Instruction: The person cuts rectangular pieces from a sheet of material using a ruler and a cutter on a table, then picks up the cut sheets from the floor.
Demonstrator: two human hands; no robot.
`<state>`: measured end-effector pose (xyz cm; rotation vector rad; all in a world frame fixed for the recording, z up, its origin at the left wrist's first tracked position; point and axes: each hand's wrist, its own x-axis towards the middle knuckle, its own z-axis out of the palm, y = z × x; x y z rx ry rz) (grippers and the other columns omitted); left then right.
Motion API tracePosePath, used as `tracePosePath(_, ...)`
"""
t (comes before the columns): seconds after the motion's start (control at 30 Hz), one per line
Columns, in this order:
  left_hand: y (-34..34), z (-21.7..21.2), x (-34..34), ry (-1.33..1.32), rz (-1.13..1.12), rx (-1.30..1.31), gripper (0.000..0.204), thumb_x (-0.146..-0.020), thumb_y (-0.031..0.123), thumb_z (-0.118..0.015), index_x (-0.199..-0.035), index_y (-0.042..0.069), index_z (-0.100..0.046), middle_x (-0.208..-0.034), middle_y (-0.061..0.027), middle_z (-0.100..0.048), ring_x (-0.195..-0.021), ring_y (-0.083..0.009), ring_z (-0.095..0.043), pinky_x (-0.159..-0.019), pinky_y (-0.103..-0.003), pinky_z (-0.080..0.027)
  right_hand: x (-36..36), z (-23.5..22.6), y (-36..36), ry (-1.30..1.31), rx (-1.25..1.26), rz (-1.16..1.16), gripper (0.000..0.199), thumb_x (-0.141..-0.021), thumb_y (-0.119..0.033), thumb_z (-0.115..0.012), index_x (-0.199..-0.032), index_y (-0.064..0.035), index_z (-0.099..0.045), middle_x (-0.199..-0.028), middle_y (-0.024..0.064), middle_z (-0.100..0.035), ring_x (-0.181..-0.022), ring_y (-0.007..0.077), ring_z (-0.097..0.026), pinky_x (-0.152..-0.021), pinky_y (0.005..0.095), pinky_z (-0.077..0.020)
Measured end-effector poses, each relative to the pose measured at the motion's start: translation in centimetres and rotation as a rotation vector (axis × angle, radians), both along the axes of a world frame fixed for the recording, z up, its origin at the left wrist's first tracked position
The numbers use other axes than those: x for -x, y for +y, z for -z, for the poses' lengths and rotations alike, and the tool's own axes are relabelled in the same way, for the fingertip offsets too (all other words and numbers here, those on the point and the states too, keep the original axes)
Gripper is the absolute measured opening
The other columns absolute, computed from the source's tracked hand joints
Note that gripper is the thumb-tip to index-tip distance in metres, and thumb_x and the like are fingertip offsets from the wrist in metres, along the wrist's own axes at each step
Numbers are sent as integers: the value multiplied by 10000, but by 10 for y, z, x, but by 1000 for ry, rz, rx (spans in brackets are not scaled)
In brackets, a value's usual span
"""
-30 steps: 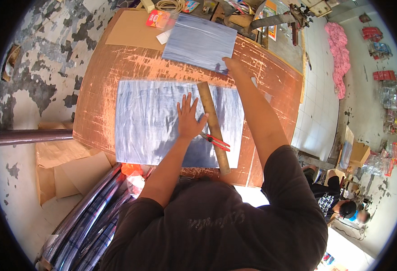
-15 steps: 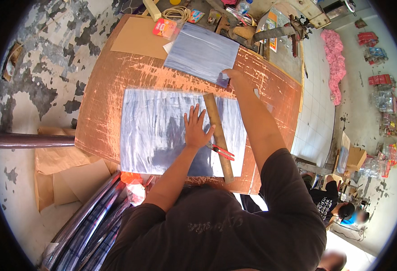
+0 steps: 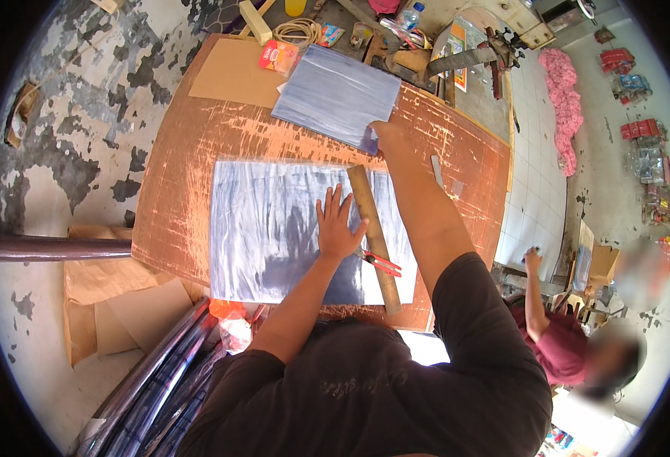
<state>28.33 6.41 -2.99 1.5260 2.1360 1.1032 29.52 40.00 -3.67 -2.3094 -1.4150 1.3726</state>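
Observation:
My left hand (image 3: 338, 228) lies flat with its fingers spread on a stack of shiny, clear-grey plastic sheets (image 3: 255, 228) near me. Beside its thumb, a long worn wooden strip (image 3: 373, 228) crosses the sheets. A red-handled tool (image 3: 380, 263) rests on the strip, partly behind my left hand; its exact kind is unclear. Farther off, my right hand (image 3: 386, 137) has its fingers closed at the near right corner of a smaller grey plastic sheet (image 3: 335, 95), which may be a stack.
A brown cardboard sheet (image 3: 236, 72) and a red packet (image 3: 275, 57) lie at the far left of the worn table (image 3: 167, 175). A clamp-like metal tool (image 3: 495, 61) stands far right. Rolled plastic (image 3: 144, 373) leans at lower left. A person in maroon (image 3: 559, 343) is at right.
The smaller grey sheet has shifted slightly left with my right hand at its corner. My left hand stays flat. A person in maroon has come into view at right.

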Motion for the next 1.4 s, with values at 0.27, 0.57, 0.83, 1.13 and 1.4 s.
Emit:
tracePosePath(0.27, -3, 3, 6, 30, -13, 14, 726, -917, 476, -687, -1476, 36, -543, -1692, -180, -307, -1594, -378, -205, -1271, -622, -104, -2, -18, -40, 532, -334, -159, 196, -930, -220, -732, -972, -32, -773, -846, 151, -682, -659, 282, -678, -491, 463, -517)
tracePosePath(0.57, -7, -1, 11, 22, -19, 50, 705, -920, 440, -699, -1505, 83, -534, -1699, -166, -299, -1595, -379, -203, -1261, -652, -109, 41, -23, -50, 576, -101, 178, 166, -894, -162, -773, -932, -4, -739, -798, 114, -650, -647, 248, -635, -524, 474, -540)
tracePosePath(0.83, 4, -7, -9, 9, 53, -2, 716, -898, 425, -712, -1499, 79, -533, -1698, -171, -296, -1594, -378, -207, -1261, -645, -118, 28, 10, 14, 763, -41, 437, 364, -899, -251, -798, -1177, -46, -682, -1031, 66, -752, -813, 224, -722, -674, 379, -600)
tracePosePath(1.13, 7, -2, -23, 27, 70, -45, 704, -905, 429, -710, -1500, 95, -538, -1695, -170, -302, -1594, -377, -206, -1263, -644, -111, 10, -91, -12, 1063, -41, 6, 393, -1007, -261, -721, -1309, -29, -623, -1206, 79, -724, -1030, 225, -713, -906, 413, -606)
tracePosePath(1.4, -3, 7, -8, 92, -9, -51, 612, -951, 426, -687, -1468, 120, -573, -1667, -180, -355, -1579, -388, -245, -1263, -640, -123, -115, -182, -104, 1191, -240, 25, 475, -1014, -262, -698, -1322, 89, -611, -1229, 163, -715, -1063, 252, -711, -938, 406, -582)
